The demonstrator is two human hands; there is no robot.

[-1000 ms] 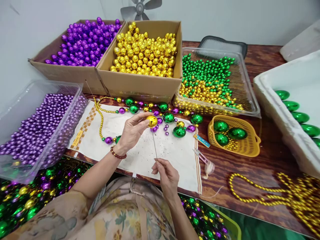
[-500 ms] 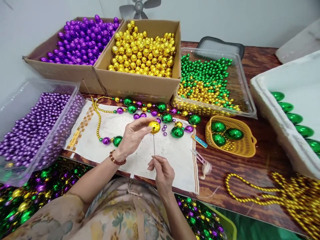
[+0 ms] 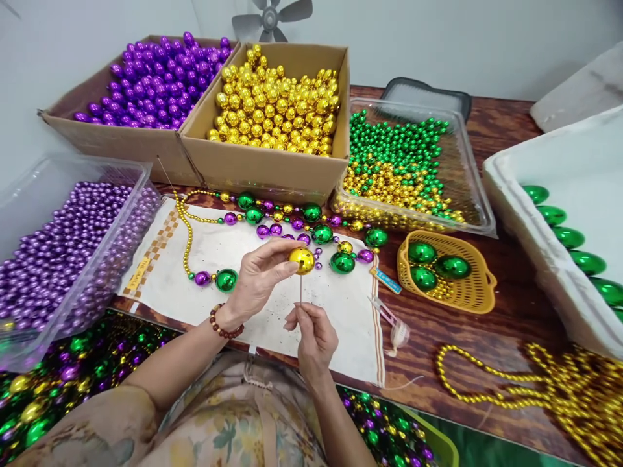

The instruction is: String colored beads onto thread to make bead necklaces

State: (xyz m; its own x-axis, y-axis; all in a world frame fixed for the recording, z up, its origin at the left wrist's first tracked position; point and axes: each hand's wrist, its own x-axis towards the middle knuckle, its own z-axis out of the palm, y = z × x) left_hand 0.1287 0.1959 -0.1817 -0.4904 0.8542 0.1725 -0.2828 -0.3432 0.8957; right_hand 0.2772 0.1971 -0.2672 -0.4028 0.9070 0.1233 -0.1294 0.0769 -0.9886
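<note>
Pinched between the thumb and fingers of my left hand (image 3: 260, 275) is a large shiny gold bead (image 3: 302, 261). Below it, my right hand (image 3: 314, 334) is closed on the lower end of a thin, upright needle (image 3: 300, 288), whose top meets the underside of the bead. Both hands are over a white cloth (image 3: 180, 301). Behind them a strung garland of green, purple and gold beads (image 3: 322, 234) curves across the cloth, its gold small-bead strand (image 3: 189, 243) running on the left. A few loose small purple beads (image 3: 318, 258) lie beyond the gold bead.
Cardboard boxes of purple beads (image 3: 160, 78) and gold beads (image 3: 277, 104) stand behind. Clear tubs (image 3: 146, 188) (image 3: 487, 207) flank the cloth. A yellow basket (image 3: 474, 295), snips (image 3: 387, 314), gold bead strands (image 3: 511, 383) and a white foam box (image 3: 516, 259) are to the right.
The view has shifted slightly, with the table scene a little lower. My hands keep the same hold, and the gold bead sits slightly closer to my right hand.
</note>
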